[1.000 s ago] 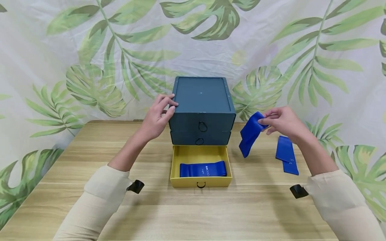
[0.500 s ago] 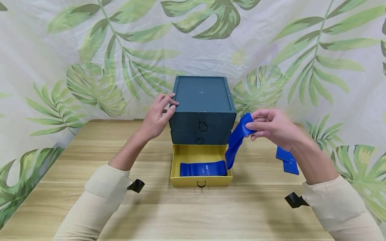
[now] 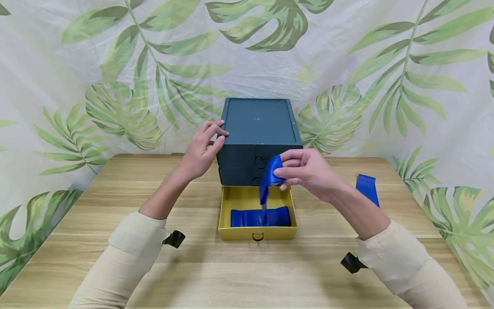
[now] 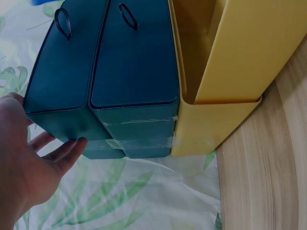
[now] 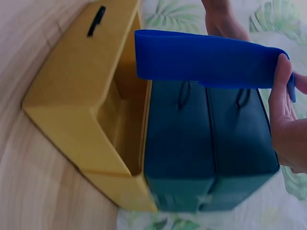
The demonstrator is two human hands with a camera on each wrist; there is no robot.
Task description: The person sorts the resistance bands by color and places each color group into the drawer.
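Over the pulled-out yellow drawer [image 3: 235, 234], my right hand [image 3: 308, 174] pinches a blue resistance band [image 3: 272, 171] by one end, and the band hangs down. The right wrist view shows the flat blue loop [image 5: 206, 60] stretching away from the fingers and thumb. Another blue resistance band [image 3: 245, 218], printed "Light", lies inside the drawer near its front, partly overlapped by the hanging one. My left hand [image 3: 202, 148] rests against the left side of the dark teal drawer cabinet [image 3: 256, 120], fingertips at its top edge. In the left wrist view its fingers [image 4: 72, 153] touch the cabinet's side.
On the table at the right lies more blue band [image 3: 367, 189], partly hidden behind the right forearm. Two closed teal drawers with black loop pulls [image 4: 127, 17] sit above the yellow one. A leaf-print cloth [image 3: 154, 64] hangs behind the wooden table [image 3: 247, 274].
My right hand has carried the hanging band leftward from beside the cabinet to over the yellow drawer. The left hand, the cabinet and the band in the drawer have stayed put.
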